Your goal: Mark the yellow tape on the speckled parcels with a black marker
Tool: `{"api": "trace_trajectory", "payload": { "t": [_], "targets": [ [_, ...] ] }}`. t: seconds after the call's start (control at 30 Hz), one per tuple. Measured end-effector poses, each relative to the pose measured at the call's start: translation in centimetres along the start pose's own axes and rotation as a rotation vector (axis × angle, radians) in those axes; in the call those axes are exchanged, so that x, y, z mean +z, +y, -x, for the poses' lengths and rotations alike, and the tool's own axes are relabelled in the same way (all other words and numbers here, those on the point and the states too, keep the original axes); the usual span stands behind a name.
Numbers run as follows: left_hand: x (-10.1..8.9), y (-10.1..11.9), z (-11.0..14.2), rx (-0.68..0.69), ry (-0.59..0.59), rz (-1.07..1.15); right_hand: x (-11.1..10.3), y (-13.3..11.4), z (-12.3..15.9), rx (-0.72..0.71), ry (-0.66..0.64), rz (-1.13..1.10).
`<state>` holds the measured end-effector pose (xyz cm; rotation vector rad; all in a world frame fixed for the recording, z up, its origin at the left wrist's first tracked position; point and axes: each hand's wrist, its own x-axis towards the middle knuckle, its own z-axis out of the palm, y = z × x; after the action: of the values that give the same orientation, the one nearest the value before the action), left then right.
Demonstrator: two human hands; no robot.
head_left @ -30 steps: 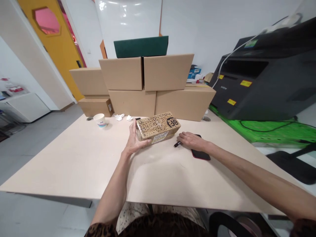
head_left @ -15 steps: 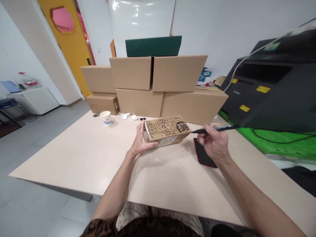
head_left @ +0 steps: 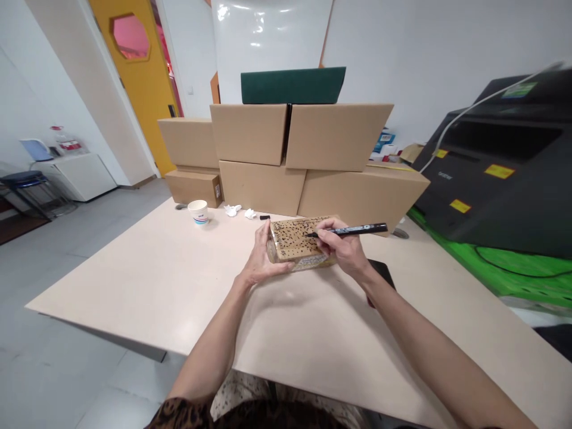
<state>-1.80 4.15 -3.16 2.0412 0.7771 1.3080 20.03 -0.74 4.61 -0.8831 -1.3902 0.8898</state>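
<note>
A small cardboard box, its top covered in black dots and dashes, lies on the pale table. My left hand grips its left end, with the thumb along the near side and the fingers behind the end. In my right hand is a black marker pen, held in a writing grip with the tip at the box's top. The right hand covers the box's right part. A dark phone lies partly hidden under my right wrist. Beyond the box lies a small black pen cap.
Large cardboard boxes are stacked along the table's back, a dark green box on top. A paper cup and crumpled tissues stand before them. A black printer sits on a green surface at right.
My right hand picked up the marker from the table beside the phone, raised it, and brought its tip leftward over the box's top. My left hand keeps its grip. The view has turned left.
</note>
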Motion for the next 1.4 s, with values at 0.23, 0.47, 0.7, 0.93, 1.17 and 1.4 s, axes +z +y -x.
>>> {"api": "trace_trajectory", "payload": {
  "t": [0.23, 0.47, 0.7, 0.93, 1.17, 1.4],
  "targets": [
    [0.2, 0.3, 0.1, 0.016, 0.002, 0.004, 1.3, -0.2, -0.7, -0.118, 0.026, 0.345],
    [0.4, 0.5, 0.2, 0.012, 0.043, 0.001, 1.9, -0.1, -0.7, -0.188, 0.026, 0.543],
    [0.4, 0.7, 0.2, 0.017, 0.042, -0.002, 1.6, 0.1, -1.1, -0.191, 0.099, 0.434],
    [0.5, 0.5, 0.1, 0.035, 0.05, 0.0, 1.6, 0.0, -0.9, -0.174, 0.051, 0.466],
    [0.6, 0.6, 0.2, 0.033, 0.054, -0.016, 1.6, -0.2, -0.5, -0.172, 0.027, 0.469],
    [0.6, 0.3, 0.2, 0.032, 0.053, -0.007, 1.3, -0.1, -0.6, -0.144, 0.035, 0.39]
  ]
}}
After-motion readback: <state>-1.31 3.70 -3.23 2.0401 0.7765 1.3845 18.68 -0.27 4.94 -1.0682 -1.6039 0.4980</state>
